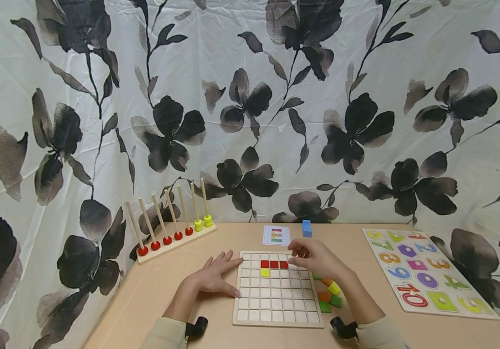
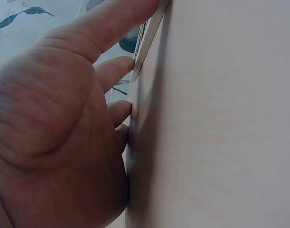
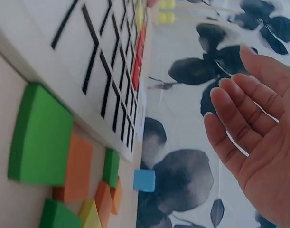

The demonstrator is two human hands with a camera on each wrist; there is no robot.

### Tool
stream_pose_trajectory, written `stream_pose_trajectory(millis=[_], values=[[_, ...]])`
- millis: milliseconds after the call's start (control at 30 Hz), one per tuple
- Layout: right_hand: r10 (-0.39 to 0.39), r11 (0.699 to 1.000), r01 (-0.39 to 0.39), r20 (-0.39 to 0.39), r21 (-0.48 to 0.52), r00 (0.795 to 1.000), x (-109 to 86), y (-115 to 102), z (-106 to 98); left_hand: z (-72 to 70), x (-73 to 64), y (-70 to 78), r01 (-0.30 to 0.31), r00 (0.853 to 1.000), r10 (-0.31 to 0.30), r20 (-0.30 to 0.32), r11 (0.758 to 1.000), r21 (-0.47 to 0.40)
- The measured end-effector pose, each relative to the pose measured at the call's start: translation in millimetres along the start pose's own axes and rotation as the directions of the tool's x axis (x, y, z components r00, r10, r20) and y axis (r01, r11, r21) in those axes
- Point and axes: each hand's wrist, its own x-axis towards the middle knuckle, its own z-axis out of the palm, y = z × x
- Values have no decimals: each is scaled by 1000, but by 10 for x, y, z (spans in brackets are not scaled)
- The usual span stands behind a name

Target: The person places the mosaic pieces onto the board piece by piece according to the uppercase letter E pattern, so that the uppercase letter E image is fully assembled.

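Observation:
A wooden grid board [image 1: 278, 324] with white squares lies on the table. Three red tiles [image 1: 273, 264] stand in a row near its far side, with one yellow tile [image 1: 265, 273] just below the leftmost. My left hand [image 1: 210, 277] rests on the table, fingers spread, with thumb and index fingertip at the board's left edge. Over the board's far right corner hovers my right hand [image 1: 317, 257], close to the rightmost red tile. In the right wrist view its fingers [image 3: 237, 123] are loosely bent and hold nothing.
Loose green, orange and yellow tiles [image 1: 324, 296] lie along the board's right edge. Behind it are a pattern card [image 1: 276, 241] and a blue block [image 1: 306, 229]. A peg stand with beads [image 1: 178, 245] stands back left; a number puzzle board [image 1: 437, 286] lies at right.

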Motion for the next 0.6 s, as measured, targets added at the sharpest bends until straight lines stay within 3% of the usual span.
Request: stream_pose_trajectory(millis=[167, 600], values=[[23, 1000, -23, -23, 19, 999, -52, 88, -104, 5, -2, -5, -3, 1000, 3, 4, 1000, -1], [32, 999, -33, 73, 15, 997, -195, 414, -399, 11, -3, -13, -8, 1000, 8, -7, 1000, 4]])
